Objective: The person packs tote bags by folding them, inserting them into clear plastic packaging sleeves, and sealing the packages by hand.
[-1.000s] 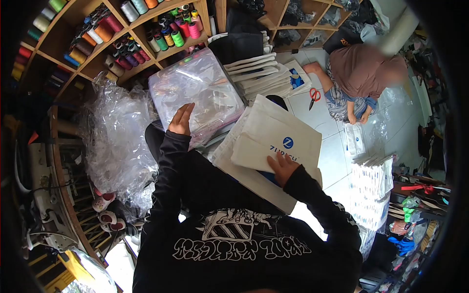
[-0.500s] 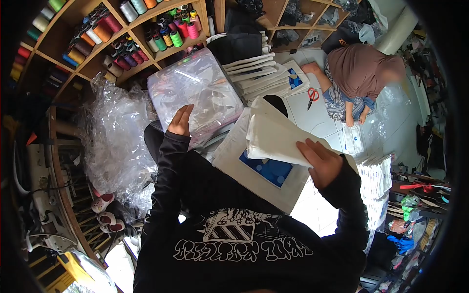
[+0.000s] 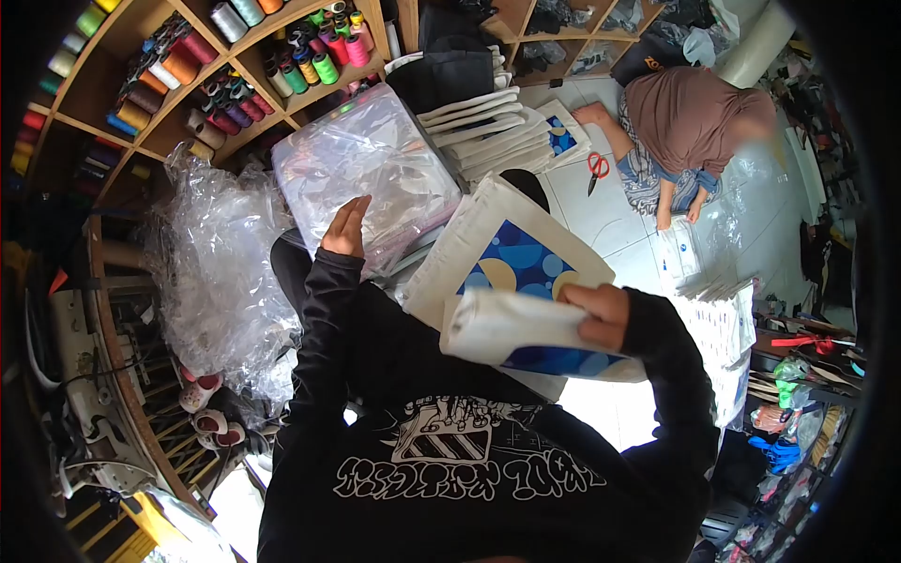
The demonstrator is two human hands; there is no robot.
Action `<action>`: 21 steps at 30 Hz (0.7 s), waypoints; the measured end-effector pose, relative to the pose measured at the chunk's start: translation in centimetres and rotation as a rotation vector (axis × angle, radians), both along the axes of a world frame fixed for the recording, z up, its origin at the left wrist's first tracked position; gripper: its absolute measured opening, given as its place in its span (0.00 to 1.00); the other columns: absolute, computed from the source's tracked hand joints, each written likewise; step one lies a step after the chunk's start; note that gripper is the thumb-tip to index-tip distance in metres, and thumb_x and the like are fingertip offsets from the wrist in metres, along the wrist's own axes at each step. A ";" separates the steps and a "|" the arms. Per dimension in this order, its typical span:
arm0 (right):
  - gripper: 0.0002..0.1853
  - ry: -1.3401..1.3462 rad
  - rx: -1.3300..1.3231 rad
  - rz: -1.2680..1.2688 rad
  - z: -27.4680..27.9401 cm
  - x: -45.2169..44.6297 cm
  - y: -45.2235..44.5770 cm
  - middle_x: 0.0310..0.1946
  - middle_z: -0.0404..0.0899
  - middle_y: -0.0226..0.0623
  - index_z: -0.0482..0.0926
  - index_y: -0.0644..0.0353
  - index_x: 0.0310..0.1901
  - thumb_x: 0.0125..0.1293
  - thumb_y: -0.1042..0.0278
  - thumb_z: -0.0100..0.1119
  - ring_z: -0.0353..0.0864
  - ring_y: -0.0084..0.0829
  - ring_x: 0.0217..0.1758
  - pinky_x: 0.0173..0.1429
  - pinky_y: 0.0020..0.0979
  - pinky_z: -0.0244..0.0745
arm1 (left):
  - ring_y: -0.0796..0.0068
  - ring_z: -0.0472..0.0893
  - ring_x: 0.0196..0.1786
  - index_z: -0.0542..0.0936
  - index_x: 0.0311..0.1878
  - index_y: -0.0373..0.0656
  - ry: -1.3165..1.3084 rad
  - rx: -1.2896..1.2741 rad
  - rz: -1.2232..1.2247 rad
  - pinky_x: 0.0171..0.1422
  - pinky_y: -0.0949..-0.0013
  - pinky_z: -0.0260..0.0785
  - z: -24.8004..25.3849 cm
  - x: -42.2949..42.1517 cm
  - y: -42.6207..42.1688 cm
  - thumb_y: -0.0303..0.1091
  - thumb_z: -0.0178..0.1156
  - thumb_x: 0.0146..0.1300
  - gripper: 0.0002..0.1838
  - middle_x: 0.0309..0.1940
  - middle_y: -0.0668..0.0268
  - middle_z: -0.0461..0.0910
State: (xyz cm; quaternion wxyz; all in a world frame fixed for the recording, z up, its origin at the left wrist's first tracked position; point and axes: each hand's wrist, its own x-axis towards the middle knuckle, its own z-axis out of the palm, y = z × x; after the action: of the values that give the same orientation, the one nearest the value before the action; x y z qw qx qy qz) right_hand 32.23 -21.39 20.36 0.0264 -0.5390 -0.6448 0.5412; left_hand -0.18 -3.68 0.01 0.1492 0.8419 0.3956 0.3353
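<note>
My right hand [image 3: 603, 312] is closed round the edge of a folded off-white cloth [image 3: 516, 322], its blue-printed underside showing below the fold and its near part blurred by motion. Under it, across my lap, lies off-white fabric [image 3: 436, 272] with a print of blue and cream circles [image 3: 526, 253]. My left hand [image 3: 345, 230] is open, its fingers stretched out and side by side, at the near edge of a stack of clear plastic bags [image 3: 366, 159]. Whether it touches the stack I cannot tell.
Crumpled clear plastic [image 3: 221, 281] heaps up at left, below shelves of thread spools [image 3: 310, 61]. Folded off-white cloths [image 3: 488, 131] are piled ahead. Red-handled scissors [image 3: 598, 169] lie on the tiled floor near a seated person [image 3: 690, 122], with another white stack [image 3: 718, 328] at right.
My right hand has lifted the folded cloth and swung it towards me, uncovering the circle print beneath. Its fingers, flatter before, now grip the edge. My left hand has hardly moved.
</note>
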 end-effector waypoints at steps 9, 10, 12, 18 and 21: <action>0.19 0.027 0.194 -0.275 -8.6 -0.2 -2.1 0.33 0.69 0.36 0.65 0.57 0.43 0.47 0.77 0.53 0.71 0.32 0.39 0.45 0.31 0.67 | 0.59 0.77 0.46 0.73 0.52 0.41 0.006 -0.015 -0.013 0.47 0.68 0.73 0.5 0.0 -0.5 0.13 0.48 0.49 0.25 0.45 0.56 0.74; 0.19 0.065 0.399 -0.252 -9.1 -0.8 -2.8 0.33 0.67 0.36 0.67 0.55 0.42 0.45 0.79 0.53 0.70 0.33 0.40 0.46 0.32 0.66 | 0.59 0.77 0.46 0.73 0.52 0.41 -0.003 -0.025 -0.015 0.47 0.68 0.73 0.4 0.0 -0.5 0.12 0.48 0.49 0.25 0.45 0.56 0.74; 0.16 -0.246 0.577 -0.028 -9.4 -2.6 -4.9 0.36 0.66 0.38 0.71 0.57 0.37 0.42 0.77 0.55 0.68 0.38 0.41 0.46 0.34 0.66 | 0.59 0.77 0.45 0.73 0.52 0.41 -0.009 -0.042 -0.011 0.46 0.68 0.73 0.1 -0.2 -0.7 0.12 0.48 0.49 0.25 0.45 0.56 0.74; 0.27 -0.450 0.564 -0.013 -5.0 -5.6 -9.3 0.44 0.67 0.37 0.71 0.60 0.49 0.39 0.73 0.55 0.69 0.34 0.49 0.50 0.37 0.61 | 0.60 0.78 0.42 0.74 0.50 0.41 -0.012 0.089 -0.010 0.44 0.69 0.74 0.1 0.0 -0.6 0.12 0.46 0.46 0.25 0.44 0.56 0.75; 0.34 -0.557 0.544 0.036 -5.8 -6.1 -10.9 0.48 0.68 0.35 0.66 0.60 0.58 0.42 0.72 0.54 0.68 0.33 0.53 0.53 0.42 0.58 | 0.59 0.78 0.42 0.75 0.49 0.41 0.027 0.128 -0.076 0.46 0.68 0.73 1.1 0.2 -0.5 0.14 0.48 0.47 0.24 0.45 0.56 0.75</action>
State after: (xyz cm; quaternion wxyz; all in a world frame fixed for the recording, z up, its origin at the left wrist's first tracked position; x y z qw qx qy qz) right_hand 26.11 -32.30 14.57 -0.0172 -0.6274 -0.7565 0.1839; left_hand 0.06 -4.19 1.07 0.1023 0.8687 0.3429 0.3425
